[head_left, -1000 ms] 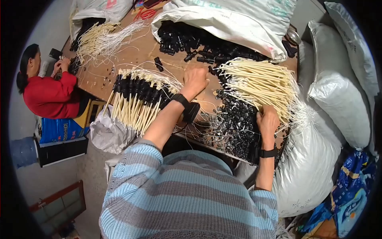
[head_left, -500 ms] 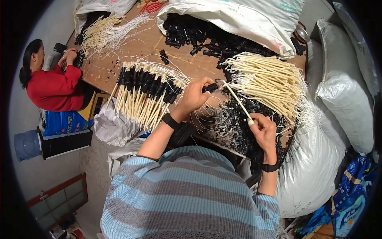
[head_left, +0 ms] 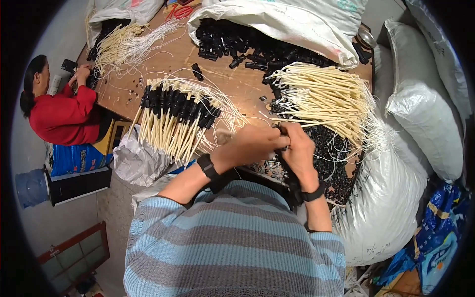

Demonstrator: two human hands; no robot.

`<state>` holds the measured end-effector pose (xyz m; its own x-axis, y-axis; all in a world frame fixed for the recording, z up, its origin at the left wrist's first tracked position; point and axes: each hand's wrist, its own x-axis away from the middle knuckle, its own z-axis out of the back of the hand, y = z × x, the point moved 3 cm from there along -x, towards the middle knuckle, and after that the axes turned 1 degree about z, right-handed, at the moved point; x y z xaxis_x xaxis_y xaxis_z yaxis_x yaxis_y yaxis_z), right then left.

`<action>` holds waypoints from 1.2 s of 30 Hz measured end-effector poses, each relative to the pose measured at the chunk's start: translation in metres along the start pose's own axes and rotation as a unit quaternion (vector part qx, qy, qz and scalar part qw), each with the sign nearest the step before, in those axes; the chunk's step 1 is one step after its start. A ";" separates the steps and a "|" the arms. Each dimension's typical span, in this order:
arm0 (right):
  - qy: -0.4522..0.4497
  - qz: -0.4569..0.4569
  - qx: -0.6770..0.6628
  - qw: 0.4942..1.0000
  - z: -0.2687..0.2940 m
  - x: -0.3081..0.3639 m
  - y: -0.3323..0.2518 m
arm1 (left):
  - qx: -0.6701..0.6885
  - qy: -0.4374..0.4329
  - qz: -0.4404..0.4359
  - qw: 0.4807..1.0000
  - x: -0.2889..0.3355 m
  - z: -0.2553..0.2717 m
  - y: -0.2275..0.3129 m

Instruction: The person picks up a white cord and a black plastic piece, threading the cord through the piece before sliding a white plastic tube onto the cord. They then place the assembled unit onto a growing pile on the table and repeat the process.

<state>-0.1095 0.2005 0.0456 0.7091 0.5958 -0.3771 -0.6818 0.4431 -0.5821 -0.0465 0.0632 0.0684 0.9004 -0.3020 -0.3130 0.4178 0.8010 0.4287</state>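
My left hand (head_left: 255, 143) and my right hand (head_left: 298, 148) meet over the near edge of the table. Closed fingers of the left hand are on a black plastic tube (head_left: 282, 132), of which only a dark bit shows between the hands. My right hand's fingers are bent in against the same spot; what they grip is hidden. Just beyond the hands lies a pile of cream sticks (head_left: 326, 99) with white wire tails. To the left, a row of cream sticks fitted with black tubes (head_left: 173, 104) lies side by side, its white wires trailing right.
Small black pieces (head_left: 324, 143) are strewn beside my right hand. A white sack (head_left: 282, 22) spills black tubes (head_left: 232, 42) at the back. Full sacks (head_left: 383, 208) crowd the right side. At the far left a person in red (head_left: 64, 111) works by more wired sticks (head_left: 116, 47).
My left hand has moved right and nearer; my right hand has moved left and up to meet it. The cream stick seen earlier in the right hand can't be clearly made out there now.
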 end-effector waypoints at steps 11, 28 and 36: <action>-0.097 -0.004 -0.140 0.985 0.016 0.000 -0.018 | 0.535 0.043 0.333 0.775 0.020 -0.027 -0.045; 0.017 -0.044 -0.054 0.997 0.003 0.004 -0.013 | 0.092 0.098 0.176 0.975 0.019 -0.010 -0.034; -0.031 -0.042 -0.108 0.993 -0.005 0.008 -0.010 | 0.108 0.007 0.186 0.976 0.018 -0.017 -0.030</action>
<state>-0.0963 0.1974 0.0447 0.7456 0.6050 -0.2795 -0.5609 0.3433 -0.7534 -0.0446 0.0431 0.0352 0.9936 -0.0019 -0.1126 0.0789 0.7252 0.6840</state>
